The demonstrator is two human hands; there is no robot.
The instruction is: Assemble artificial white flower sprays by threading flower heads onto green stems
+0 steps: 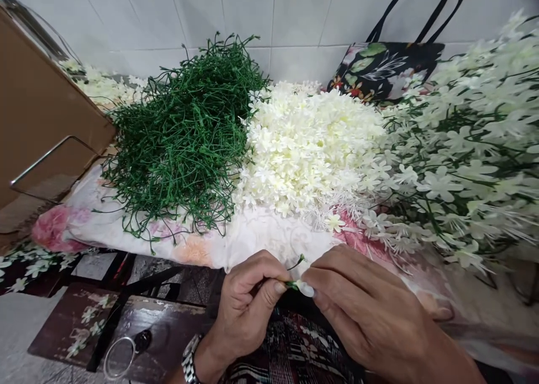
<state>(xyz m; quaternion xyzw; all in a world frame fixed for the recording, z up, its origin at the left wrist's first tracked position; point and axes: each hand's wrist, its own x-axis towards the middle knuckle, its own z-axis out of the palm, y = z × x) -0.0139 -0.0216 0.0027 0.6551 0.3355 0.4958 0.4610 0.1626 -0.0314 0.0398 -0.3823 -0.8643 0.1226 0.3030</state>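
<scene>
At the near edge of the cloth, my left hand [256,300] pinches a thin green plastic stem [291,284] between thumb and forefinger. A bud-tipped branch of that stem sticks up above the fingers. My right hand [366,305] closes its fingertips on a small white artificial flower [305,288], which meets the stem's end. Whether the flower is fully seated on the stem is too small to tell. Beyond the hands lie a heap of green stems [185,131] on the left and a pile of loose white blossoms [311,142] in the middle.
Assembled white flowers on green stems [458,170] spread over the right side. A floral cloth [261,235] covers the table. A cardboard box [46,109] stands at left, a black floral bag [391,69] against the wall. Low brown stools [164,322] are below left, one bearing a clear ring.
</scene>
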